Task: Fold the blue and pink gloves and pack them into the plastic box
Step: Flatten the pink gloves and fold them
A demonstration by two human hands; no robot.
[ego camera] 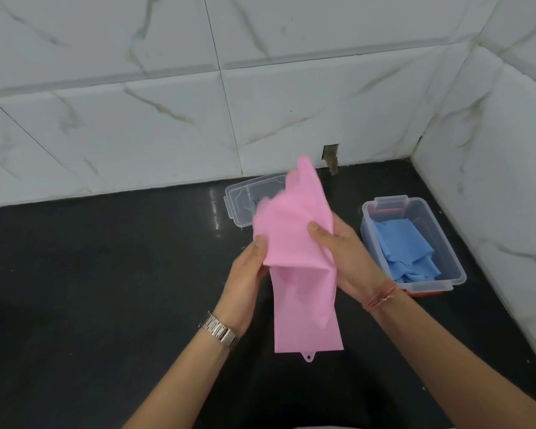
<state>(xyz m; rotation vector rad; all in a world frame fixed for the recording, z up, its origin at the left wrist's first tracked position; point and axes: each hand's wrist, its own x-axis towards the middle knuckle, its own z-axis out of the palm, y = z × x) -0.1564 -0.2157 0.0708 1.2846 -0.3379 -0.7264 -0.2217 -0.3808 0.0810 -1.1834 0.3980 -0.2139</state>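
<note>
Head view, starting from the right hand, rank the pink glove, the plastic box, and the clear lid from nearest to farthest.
1. pink glove: held in the right hand itself.
2. plastic box: just to the hand's right, with blue gloves inside.
3. clear lid: farthest, behind the glove near the wall.

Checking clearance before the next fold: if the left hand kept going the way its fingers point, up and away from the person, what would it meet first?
Probably the clear lid lying beyond the left hand, which already grips the pink glove; depth is uncertain.
</note>
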